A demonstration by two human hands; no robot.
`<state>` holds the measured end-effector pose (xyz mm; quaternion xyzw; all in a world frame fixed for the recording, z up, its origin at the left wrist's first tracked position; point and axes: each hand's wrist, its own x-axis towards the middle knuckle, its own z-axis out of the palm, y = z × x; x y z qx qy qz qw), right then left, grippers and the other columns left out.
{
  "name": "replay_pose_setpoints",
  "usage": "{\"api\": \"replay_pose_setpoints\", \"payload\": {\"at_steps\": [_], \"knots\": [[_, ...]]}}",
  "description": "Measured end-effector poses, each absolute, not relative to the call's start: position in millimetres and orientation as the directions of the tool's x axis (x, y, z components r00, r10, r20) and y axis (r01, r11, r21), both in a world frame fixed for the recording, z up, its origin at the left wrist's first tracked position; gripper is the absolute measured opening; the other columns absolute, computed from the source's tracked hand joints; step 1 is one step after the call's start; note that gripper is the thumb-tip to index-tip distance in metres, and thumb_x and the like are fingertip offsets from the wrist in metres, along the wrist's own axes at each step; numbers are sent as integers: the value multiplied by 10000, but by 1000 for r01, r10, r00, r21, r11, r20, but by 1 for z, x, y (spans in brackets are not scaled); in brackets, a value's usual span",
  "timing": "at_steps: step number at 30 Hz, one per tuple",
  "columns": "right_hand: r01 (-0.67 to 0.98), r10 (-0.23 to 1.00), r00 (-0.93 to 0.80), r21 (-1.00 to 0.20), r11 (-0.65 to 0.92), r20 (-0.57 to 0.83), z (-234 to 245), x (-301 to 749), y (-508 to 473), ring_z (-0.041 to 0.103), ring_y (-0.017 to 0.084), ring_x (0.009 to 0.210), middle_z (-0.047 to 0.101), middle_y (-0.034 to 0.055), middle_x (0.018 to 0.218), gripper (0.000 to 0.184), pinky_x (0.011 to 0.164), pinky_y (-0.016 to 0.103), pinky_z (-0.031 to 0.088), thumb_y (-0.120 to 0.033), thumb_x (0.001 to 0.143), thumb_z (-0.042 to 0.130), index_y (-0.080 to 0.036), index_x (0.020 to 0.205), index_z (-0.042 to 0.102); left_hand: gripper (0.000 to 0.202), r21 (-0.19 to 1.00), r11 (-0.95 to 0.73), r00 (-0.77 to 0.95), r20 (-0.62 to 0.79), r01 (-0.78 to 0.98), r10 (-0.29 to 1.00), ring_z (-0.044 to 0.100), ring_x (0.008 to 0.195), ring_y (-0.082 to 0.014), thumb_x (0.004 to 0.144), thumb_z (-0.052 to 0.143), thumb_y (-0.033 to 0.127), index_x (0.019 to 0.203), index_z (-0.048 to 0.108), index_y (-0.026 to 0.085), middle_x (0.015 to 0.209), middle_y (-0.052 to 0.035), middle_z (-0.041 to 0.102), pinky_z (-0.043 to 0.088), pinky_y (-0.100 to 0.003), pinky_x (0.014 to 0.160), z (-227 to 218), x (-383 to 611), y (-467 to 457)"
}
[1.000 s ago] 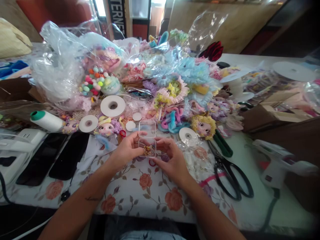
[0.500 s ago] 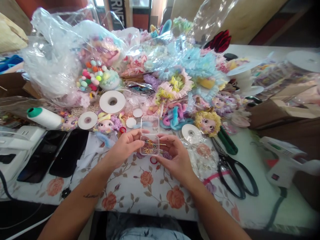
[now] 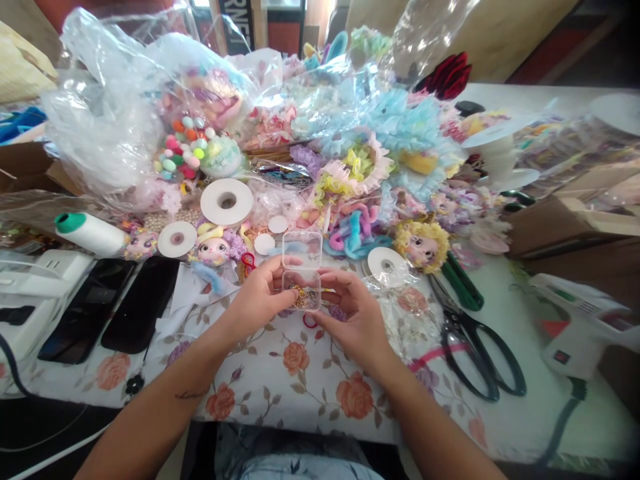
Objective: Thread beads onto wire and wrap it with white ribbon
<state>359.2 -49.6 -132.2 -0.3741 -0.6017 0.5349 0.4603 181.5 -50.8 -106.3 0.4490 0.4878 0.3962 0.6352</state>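
A small clear plastic box with its lid hinged up is held above the floral tablecloth. Small gold bits lie in its lower half. My left hand grips the box's left side, fingers curled round it. My right hand holds the right side, thumb and fingers closed on the edge. A small red ring lies on the cloth just under the box.
Large black scissors lie to the right, a white glue gun beyond them. Two black phones and a white thread cone sit on the left. Doll heads, tape rolls and bags of trims crowd the back.
The box and both hands stay together at the table's middle; the box has tipped slightly and the gold bits have shifted inside. The camera view has drifted a little.
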Motion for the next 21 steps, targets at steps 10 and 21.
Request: {"api": "replay_pose_setpoints", "payload": {"at_steps": [10, 21], "knots": [[-125, 956, -276, -990, 65, 97, -132, 359, -48, 625, 198, 1018, 544, 36, 1179, 416, 859, 364, 567, -222, 671, 793, -277, 999, 545, 438, 922, 326, 140, -301, -209, 943, 676, 881, -248, 870, 522, 471, 1161, 605, 156, 934, -102, 725, 545, -329, 701, -107, 178, -48], [-123, 957, -271, -990, 74, 106, -133, 359, -47, 632, 191, 1008, 549, 42, 1203, 400, 836, 341, 566, -173, 699, 764, -281, 1012, 541, 364, 933, 326, 163, -302, -153, 939, 654, 909, -220, 880, 534, 388, 1172, 590, 178, 978, -88, 714, 528, -298, 708, -106, 176, -48]]}}
